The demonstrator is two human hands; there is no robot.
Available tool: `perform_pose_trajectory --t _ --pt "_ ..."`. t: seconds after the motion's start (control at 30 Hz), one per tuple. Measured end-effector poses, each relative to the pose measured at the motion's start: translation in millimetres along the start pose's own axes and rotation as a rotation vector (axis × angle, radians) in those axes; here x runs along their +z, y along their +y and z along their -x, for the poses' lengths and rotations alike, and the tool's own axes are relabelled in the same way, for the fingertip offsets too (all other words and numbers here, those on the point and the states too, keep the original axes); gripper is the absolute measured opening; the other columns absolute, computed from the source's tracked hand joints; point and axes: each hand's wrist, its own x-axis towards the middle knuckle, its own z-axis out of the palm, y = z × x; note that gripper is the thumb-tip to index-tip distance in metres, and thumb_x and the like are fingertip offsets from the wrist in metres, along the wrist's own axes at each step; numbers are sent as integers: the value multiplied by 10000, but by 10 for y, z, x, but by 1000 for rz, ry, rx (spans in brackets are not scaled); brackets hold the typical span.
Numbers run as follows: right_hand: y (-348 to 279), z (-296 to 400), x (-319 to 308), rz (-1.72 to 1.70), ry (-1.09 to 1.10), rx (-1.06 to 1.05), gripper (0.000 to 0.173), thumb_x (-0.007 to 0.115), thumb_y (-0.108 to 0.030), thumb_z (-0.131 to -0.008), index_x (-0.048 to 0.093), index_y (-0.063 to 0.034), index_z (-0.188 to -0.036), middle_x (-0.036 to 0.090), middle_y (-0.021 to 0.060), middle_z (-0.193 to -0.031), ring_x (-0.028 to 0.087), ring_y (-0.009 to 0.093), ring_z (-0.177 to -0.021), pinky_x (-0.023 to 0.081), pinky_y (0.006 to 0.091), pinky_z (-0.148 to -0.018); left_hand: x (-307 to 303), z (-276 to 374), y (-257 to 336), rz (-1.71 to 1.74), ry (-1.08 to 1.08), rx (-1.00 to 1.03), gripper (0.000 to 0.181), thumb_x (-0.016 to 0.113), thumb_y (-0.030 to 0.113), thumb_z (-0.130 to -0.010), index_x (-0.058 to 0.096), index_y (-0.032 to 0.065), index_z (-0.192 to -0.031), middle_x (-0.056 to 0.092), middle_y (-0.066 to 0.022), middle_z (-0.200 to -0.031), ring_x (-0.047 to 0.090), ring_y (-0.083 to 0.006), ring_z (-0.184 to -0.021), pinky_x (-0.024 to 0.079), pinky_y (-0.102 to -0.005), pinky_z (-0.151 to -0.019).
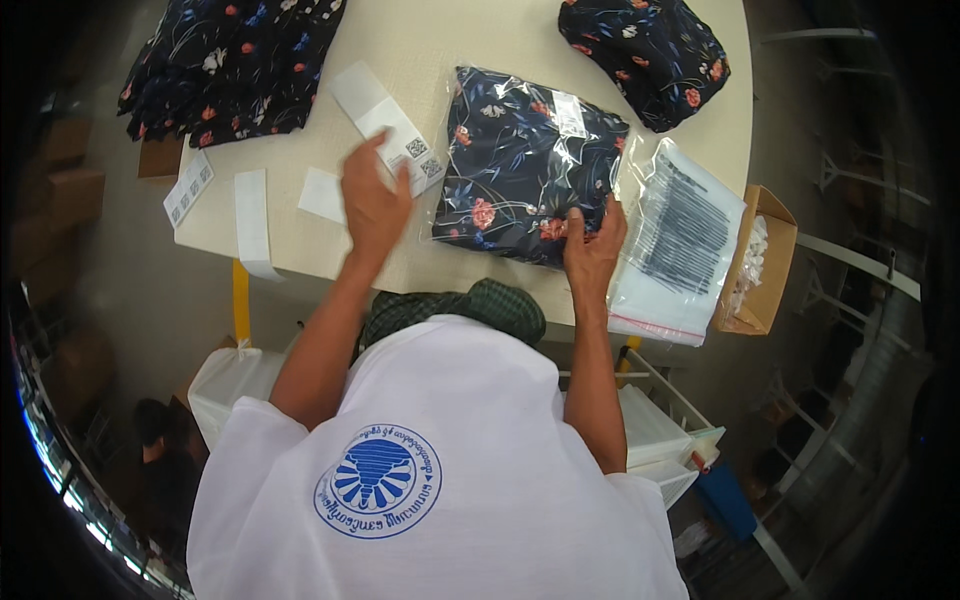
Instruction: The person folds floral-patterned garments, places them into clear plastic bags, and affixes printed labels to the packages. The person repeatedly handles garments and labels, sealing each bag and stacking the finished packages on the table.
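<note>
A folded dark floral garment in a clear plastic bag (525, 172) lies on the table before me, with a white label (569, 115) near its upper right part. My right hand (595, 244) rests on the bag's lower right edge, thumb on top and fingers at the side. My left hand (376, 199) is over a strip of white labels with printed codes (386, 120), thumb and forefinger apart at its lower part; whether they touch the strip I cannot tell. A blank white slip (322, 195) lies partly behind this hand.
Dark floral garments lie at the upper left (240, 67) and upper right (645, 60). Flat clear plastic bags (682, 240) overlap the table's right edge, beside a cardboard box (776, 262) with small white items. More label strips (189, 187) (253, 217) lie at the left edge.
</note>
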Motion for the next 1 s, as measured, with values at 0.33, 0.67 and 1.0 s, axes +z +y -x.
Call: perform_pose_trajectory --t 0.33,0.67,1.0 --pt "-342 -169 83 27 -31 -182 511 686 -175 -878 534 11 -1330 465 229 -1403 425 382 -1330 341 464 -1125 -297 -318 -353 10 -3 -518 491 729 318 -837 660 8 -1212 736 -158 -967 709 -257 -868 545 -361 -801" --pt "-906 -275 297 -114 -121 -458 223 689 8 -817 689 -21 -1037 673 110 -1015 614 281 -962 485 386 -858 -320 -125 -415 -162 12 -513 336 721 280 -839 702 67 -1098 711 -121 -1056 668 -302 -952 523 -403 -842" --pt "-1306 -197 1101 282 -395 -1020 447 775 -184 -759 660 -66 -1174 666 109 -1062 579 279 -1067 367 488 -972 -606 496 -764 -270 36 -338 672 810 253 -742 569 47 -1334 569 -181 -1316 518 -387 -1190 437 -459 -1022"
